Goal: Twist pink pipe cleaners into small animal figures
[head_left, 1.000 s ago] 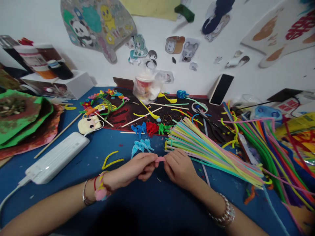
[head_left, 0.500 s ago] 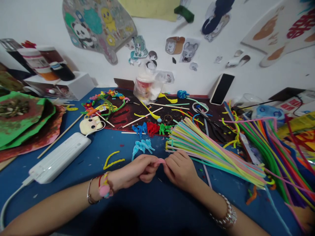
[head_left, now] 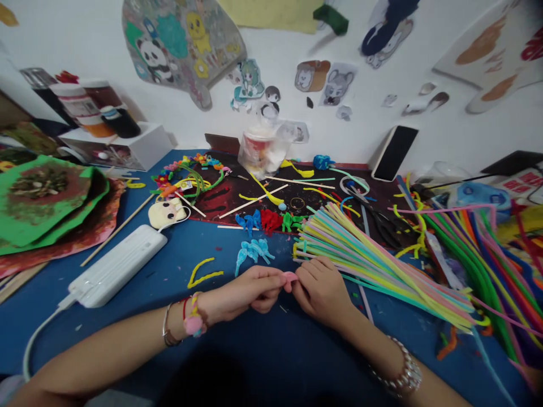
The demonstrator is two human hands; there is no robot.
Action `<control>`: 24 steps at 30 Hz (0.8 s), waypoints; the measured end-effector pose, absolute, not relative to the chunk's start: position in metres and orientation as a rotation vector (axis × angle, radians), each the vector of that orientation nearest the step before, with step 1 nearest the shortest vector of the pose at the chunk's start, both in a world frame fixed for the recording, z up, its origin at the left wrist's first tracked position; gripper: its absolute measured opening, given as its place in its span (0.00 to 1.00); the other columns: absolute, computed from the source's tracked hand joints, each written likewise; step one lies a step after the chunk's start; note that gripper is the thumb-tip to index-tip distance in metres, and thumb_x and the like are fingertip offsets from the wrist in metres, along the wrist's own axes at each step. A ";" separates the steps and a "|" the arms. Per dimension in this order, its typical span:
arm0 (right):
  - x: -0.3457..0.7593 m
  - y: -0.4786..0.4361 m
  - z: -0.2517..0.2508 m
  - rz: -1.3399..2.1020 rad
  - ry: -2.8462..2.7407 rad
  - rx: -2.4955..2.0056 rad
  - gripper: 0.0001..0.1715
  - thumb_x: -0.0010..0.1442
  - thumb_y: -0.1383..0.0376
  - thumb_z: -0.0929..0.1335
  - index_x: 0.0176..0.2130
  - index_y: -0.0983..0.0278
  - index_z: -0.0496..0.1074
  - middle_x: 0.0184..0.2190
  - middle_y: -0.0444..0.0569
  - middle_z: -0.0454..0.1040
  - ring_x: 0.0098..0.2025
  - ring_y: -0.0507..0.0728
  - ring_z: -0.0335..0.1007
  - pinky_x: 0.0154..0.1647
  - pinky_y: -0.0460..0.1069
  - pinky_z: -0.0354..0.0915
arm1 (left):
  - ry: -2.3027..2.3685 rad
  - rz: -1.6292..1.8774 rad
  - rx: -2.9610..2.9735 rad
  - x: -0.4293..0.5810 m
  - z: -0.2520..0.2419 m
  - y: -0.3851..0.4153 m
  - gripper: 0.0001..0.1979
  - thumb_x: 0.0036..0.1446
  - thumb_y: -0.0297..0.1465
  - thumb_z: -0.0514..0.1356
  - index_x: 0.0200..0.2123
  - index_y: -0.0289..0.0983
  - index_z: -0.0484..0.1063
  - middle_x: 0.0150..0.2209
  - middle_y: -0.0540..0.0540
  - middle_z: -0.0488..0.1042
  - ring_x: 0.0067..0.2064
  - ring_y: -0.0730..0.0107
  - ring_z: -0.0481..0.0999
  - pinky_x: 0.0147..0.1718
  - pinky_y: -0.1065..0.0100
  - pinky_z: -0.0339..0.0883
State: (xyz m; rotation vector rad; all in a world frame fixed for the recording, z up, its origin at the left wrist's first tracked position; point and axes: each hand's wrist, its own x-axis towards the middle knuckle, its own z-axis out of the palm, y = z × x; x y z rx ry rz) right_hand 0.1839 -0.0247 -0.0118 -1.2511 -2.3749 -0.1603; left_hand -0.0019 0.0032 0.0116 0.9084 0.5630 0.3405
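Note:
Both my hands meet low in the middle of the view, pinching a short pink pipe cleaner [head_left: 290, 277] between their fingertips. My left hand [head_left: 252, 288] holds its end from the left, and my right hand [head_left: 320, 294] grips it from the right. A fan of pastel pipe cleaners [head_left: 373, 265] lies just beyond my right hand. Small light-blue twisted pipe cleaner shapes [head_left: 253, 250] sit above my left hand, and a bent yellow pipe cleaner [head_left: 204, 272] lies to its left. Part of the pink piece is hidden by my fingers.
A white power bank [head_left: 116, 265] with a cable lies on the blue table [head_left: 271, 345]. Black scissors [head_left: 384, 223] rest on a dark mat [head_left: 216, 198] with red, green and blue shapes. Thick bundled pipe cleaners [head_left: 475, 271] fill the right side.
My hands keep their pinch on the pink pipe cleaner. The whole scene has drifted slightly right and the view has tilted a little as my head moved.

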 end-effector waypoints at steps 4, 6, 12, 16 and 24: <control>0.182 -0.024 -0.014 -0.173 -2.377 -1.237 0.17 0.58 0.69 0.59 0.20 0.65 0.63 0.17 0.45 0.64 0.22 0.52 0.56 0.34 0.50 0.51 | 0.572 0.379 0.891 -0.002 0.007 0.002 0.13 0.59 0.39 0.53 0.31 0.33 0.64 0.16 0.60 0.48 0.17 0.82 0.42 0.18 0.71 0.36; 0.178 -0.025 -0.015 -0.184 -2.357 -1.255 0.18 0.58 0.68 0.59 0.19 0.65 0.63 0.16 0.45 0.65 0.21 0.51 0.56 0.33 0.50 0.51 | 0.554 0.390 0.875 -0.002 0.003 0.001 0.13 0.58 0.38 0.54 0.31 0.33 0.64 0.16 0.60 0.48 0.17 0.82 0.43 0.19 0.71 0.37; 0.170 -0.029 -0.015 -0.180 -2.236 -1.318 0.19 0.59 0.69 0.59 0.18 0.65 0.65 0.13 0.44 0.65 0.18 0.50 0.57 0.31 0.50 0.49 | 0.505 0.455 0.901 0.000 -0.001 -0.002 0.12 0.59 0.37 0.53 0.30 0.34 0.62 0.16 0.59 0.49 0.17 0.82 0.44 0.19 0.71 0.38; 0.174 -0.026 -0.016 -0.176 -2.258 -1.323 0.19 0.60 0.69 0.58 0.19 0.65 0.65 0.15 0.44 0.66 0.20 0.51 0.59 0.32 0.49 0.51 | 0.558 0.498 0.993 0.002 0.003 -0.002 0.13 0.58 0.39 0.52 0.30 0.35 0.61 0.16 0.59 0.50 0.17 0.81 0.45 0.18 0.72 0.38; 0.173 -0.027 -0.015 -0.032 -2.284 -1.270 0.18 0.60 0.69 0.57 0.22 0.65 0.65 0.17 0.44 0.66 0.22 0.51 0.58 0.34 0.49 0.52 | 0.584 0.542 1.024 0.001 0.000 -0.003 0.14 0.58 0.41 0.52 0.32 0.34 0.63 0.15 0.59 0.50 0.16 0.81 0.45 0.18 0.73 0.40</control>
